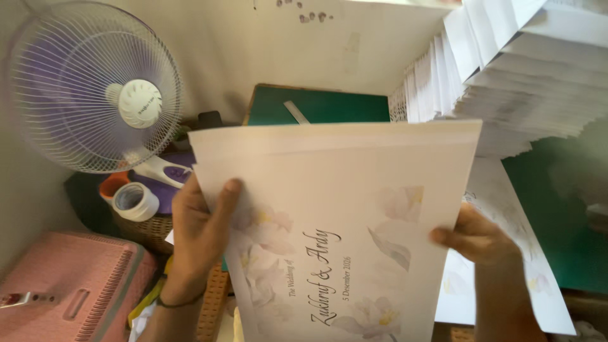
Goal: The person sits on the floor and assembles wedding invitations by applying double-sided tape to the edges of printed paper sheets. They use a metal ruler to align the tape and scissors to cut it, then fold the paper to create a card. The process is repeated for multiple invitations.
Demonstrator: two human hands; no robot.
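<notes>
A large white printed sheet (354, 209) with pale flowers and dark script fills the middle of the head view, tilted and held up over the table. My left hand (201, 231) grips its left edge, thumb on top of the paper. My right hand (476, 239) holds the right edge, thumb pressed on the front. The sheet looks like several sheets stacked together, with a second edge showing along the top. Another flowered sheet (506, 209) lies under it on the right.
A white and purple fan (95, 88) stands at the left. Below it a wicker basket (149, 231) holds tape rolls (134, 201). A pink case (69, 291) sits at bottom left. A green cutting mat (323, 104) and tall stacks of white paper (525, 88) lie behind.
</notes>
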